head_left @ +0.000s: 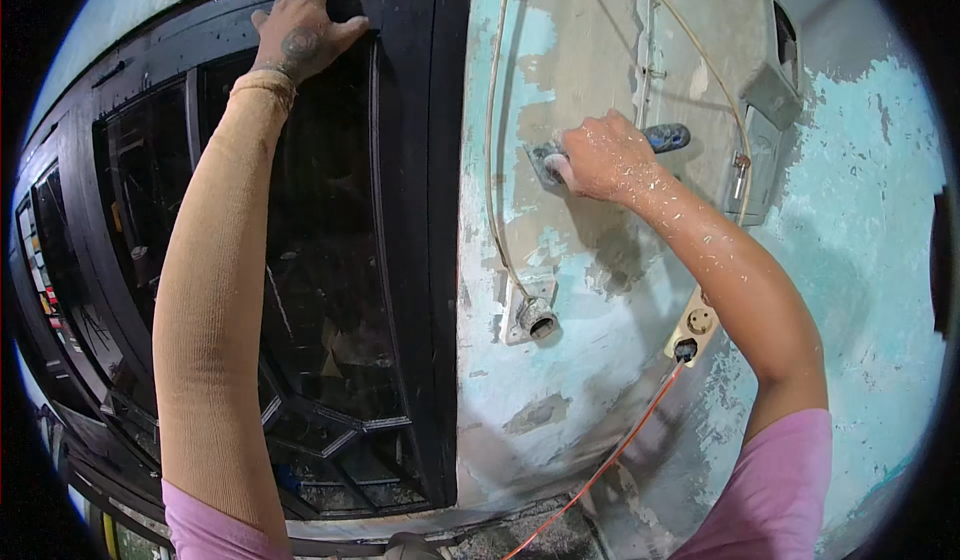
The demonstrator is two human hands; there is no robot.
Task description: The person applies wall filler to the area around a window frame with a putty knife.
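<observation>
My left hand (305, 35), dusty with white residue and fingers spread, rests on the upper edge of the black wood-and-glass frame (420, 160); a beige sleeve covers that forearm. My right hand (600, 155) is closed on a scraper (666, 138) with a blue and black handle, its grey blade at the wall (520, 400), where turquoise paint is patchy over grey plaster. Flecks of white debris stick to my right forearm. Near that hand, a cable (490, 180) runs down to a grey round fitting (540, 323) on a mounting plate.
A grey box-like housing (740, 20) is fixed at the upper right, with another cable looping over it. Below, a socket strip (697, 315) on the wall has a plug in it and an orange cord (640, 423) running downward. A dark ledge (570, 535) shows at the bottom.
</observation>
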